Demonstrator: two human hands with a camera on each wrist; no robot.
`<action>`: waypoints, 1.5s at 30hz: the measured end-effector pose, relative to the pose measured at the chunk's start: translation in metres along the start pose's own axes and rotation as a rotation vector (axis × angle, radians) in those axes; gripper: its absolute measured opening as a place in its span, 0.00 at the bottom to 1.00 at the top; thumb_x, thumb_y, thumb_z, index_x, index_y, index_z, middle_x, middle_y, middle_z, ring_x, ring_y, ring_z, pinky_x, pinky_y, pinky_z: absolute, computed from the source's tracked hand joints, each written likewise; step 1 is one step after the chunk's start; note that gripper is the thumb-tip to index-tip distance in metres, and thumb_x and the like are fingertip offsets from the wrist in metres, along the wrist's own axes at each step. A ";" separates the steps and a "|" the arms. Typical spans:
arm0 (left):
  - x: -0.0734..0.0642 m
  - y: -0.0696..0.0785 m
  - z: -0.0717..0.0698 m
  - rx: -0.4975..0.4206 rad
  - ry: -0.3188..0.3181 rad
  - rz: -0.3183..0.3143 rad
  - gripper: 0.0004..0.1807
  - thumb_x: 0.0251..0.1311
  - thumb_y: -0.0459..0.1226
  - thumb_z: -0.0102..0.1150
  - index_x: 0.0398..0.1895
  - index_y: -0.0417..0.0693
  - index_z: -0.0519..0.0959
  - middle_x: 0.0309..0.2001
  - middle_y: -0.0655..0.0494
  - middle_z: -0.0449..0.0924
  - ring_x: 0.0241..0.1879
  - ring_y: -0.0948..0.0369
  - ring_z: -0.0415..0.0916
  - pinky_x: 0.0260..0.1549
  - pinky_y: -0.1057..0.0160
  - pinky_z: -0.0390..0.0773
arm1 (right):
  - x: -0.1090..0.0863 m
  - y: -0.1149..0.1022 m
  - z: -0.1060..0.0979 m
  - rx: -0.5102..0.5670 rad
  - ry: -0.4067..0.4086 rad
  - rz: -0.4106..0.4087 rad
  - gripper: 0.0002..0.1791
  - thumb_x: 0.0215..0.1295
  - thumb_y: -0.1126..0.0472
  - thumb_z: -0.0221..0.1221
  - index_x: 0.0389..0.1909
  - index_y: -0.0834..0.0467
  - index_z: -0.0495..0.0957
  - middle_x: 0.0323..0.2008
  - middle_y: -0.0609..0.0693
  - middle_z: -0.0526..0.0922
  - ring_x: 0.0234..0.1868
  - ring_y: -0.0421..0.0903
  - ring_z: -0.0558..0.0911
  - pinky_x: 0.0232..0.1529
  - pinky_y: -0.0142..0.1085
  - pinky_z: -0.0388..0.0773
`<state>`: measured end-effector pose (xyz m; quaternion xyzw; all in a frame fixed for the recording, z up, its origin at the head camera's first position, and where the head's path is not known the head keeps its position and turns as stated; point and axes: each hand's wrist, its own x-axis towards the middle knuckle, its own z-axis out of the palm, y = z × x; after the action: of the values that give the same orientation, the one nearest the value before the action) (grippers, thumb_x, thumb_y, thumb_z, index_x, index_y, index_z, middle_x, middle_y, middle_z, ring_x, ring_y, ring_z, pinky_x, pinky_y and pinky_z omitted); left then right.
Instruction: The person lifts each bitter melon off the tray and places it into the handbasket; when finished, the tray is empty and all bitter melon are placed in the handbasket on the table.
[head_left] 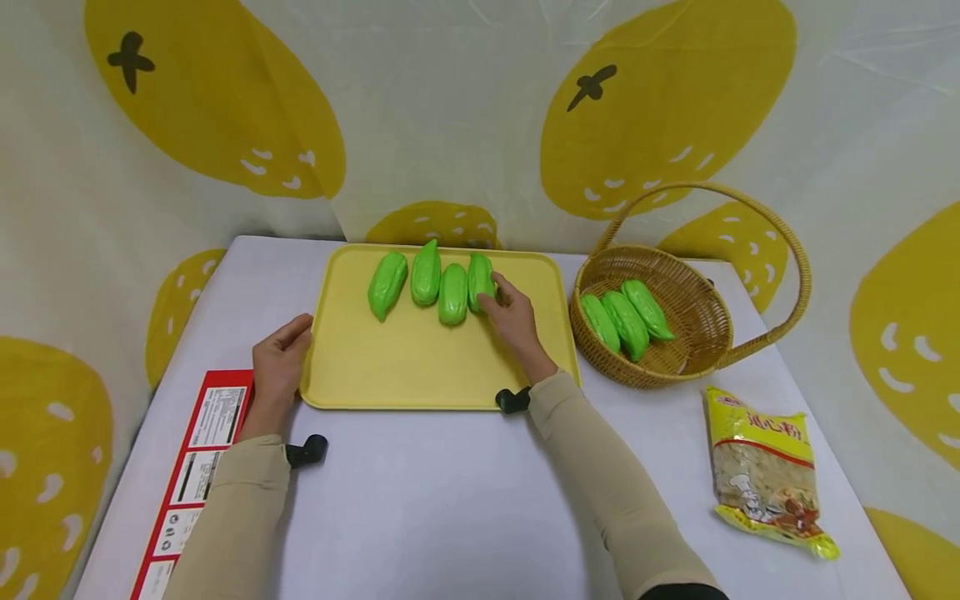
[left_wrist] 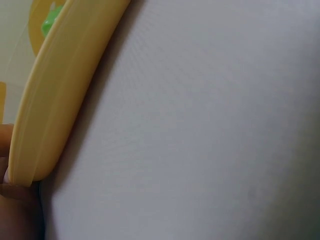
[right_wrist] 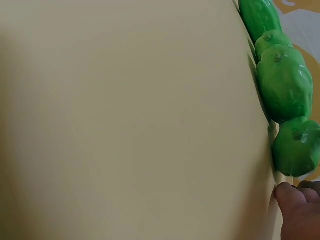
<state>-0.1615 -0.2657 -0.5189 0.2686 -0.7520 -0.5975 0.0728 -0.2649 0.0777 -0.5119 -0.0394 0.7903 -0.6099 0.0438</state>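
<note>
Several shiny green vegetables, long and bumpy like toy bitter melons, lie along the far side of a yellow tray (head_left: 390, 367). My right hand (head_left: 513, 321) is at the rightmost green vegetable (head_left: 480, 279), thumb overlapping it in the head view and a finger by its right side. In the right wrist view a narrow gap shows between my fingertips (right_wrist: 287, 192) and the nearest green vegetable (right_wrist: 297, 147). My left hand (head_left: 279, 371) rests at the tray's left rim, fingers loosely bent. Its fingers (left_wrist: 5, 140) show beside the tray end (left_wrist: 45, 125) in the left wrist view.
A wicker basket (head_left: 637, 379) with a tall handle stands right of the tray, holding three more green vegetables (head_left: 625, 321). A yellow-and-clear food packet (head_left: 765, 475) lies at the right. A red-and-white printed box (head_left: 198, 454) is partly under my left arm. A patterned curtain hangs behind.
</note>
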 end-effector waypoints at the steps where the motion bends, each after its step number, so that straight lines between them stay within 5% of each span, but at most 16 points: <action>1: 0.000 0.000 0.000 0.000 -0.002 0.000 0.21 0.76 0.38 0.53 0.70 0.52 0.75 0.71 0.55 0.75 0.70 0.64 0.70 0.68 0.67 0.73 | 0.000 0.000 0.000 -0.004 -0.001 0.000 0.35 0.74 0.54 0.60 0.78 0.56 0.61 0.79 0.53 0.62 0.80 0.52 0.60 0.78 0.45 0.64; 28: 0.002 0.001 0.000 0.021 -0.007 -0.035 0.21 0.76 0.40 0.53 0.70 0.56 0.75 0.71 0.57 0.75 0.69 0.65 0.71 0.67 0.66 0.74 | 0.004 -0.001 0.007 -0.163 0.020 0.005 0.35 0.73 0.55 0.59 0.78 0.53 0.61 0.76 0.56 0.66 0.77 0.52 0.66 0.76 0.44 0.66; 45: 0.000 0.002 -0.001 0.017 -0.017 -0.030 0.21 0.76 0.39 0.52 0.70 0.55 0.75 0.71 0.57 0.74 0.71 0.64 0.70 0.69 0.65 0.73 | -0.007 -0.018 -0.003 -0.057 0.008 -0.006 0.33 0.73 0.55 0.60 0.77 0.50 0.64 0.76 0.58 0.66 0.76 0.53 0.68 0.71 0.45 0.74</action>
<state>-0.1618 -0.2663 -0.5166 0.2753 -0.7534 -0.5946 0.0550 -0.2581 0.0765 -0.4933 -0.0406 0.8075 -0.5872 0.0378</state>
